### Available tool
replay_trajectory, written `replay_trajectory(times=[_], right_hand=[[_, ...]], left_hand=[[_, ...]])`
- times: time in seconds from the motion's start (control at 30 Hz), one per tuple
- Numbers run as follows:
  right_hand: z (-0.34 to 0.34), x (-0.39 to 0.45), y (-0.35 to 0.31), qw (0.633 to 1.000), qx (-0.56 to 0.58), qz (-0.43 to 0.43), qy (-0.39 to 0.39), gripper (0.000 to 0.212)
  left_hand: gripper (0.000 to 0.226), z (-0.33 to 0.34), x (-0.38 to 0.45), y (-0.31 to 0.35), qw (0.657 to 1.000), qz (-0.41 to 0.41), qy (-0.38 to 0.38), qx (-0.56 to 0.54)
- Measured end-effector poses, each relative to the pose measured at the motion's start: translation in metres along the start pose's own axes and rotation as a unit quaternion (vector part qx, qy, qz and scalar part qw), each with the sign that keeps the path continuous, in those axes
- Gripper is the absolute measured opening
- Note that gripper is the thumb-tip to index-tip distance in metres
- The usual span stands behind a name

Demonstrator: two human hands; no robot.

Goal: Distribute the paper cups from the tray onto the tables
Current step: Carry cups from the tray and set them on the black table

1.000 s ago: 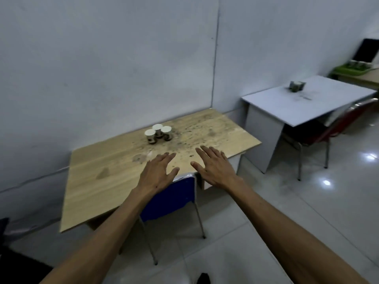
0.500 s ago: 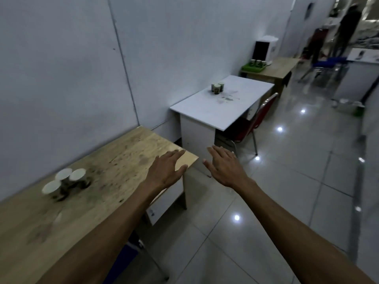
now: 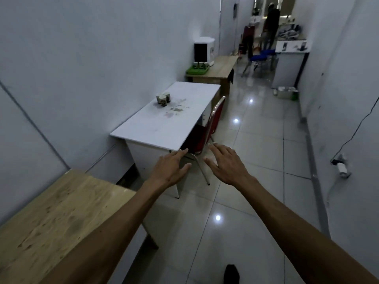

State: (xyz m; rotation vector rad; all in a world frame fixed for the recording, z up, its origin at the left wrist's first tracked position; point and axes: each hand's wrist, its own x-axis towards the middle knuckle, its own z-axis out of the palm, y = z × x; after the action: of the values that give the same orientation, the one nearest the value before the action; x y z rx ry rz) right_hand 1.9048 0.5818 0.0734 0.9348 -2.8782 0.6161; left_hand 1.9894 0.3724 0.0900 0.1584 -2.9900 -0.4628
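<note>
Both the left hand (image 3: 171,171) and right hand (image 3: 227,163) are loose and carrying nothing, the white worktop (image 3: 174,128) already has its small paper cups (image 3: 163,97), and more cups wait on the green plastic tray (image 3: 198,69) far down the corridor.

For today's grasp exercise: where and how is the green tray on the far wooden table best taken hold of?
Judging from here, grip the green tray by its two short rims, one hand each, coming from the aisle side. It lies flat with upright cups on it and a wall behind, so a level two-sided hold seems safest.
</note>
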Motion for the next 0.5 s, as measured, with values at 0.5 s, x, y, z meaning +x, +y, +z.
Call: replay_trajectory(times=[0.5], right_hand=[[-0.057, 0.268, 0.231, 1.0, 0.015, 0.027, 0.001, 0.064]], left_hand=[[0.061, 0.048, 0.356, 0.082, 0.999, -0.004, -0.017, -0.05]])
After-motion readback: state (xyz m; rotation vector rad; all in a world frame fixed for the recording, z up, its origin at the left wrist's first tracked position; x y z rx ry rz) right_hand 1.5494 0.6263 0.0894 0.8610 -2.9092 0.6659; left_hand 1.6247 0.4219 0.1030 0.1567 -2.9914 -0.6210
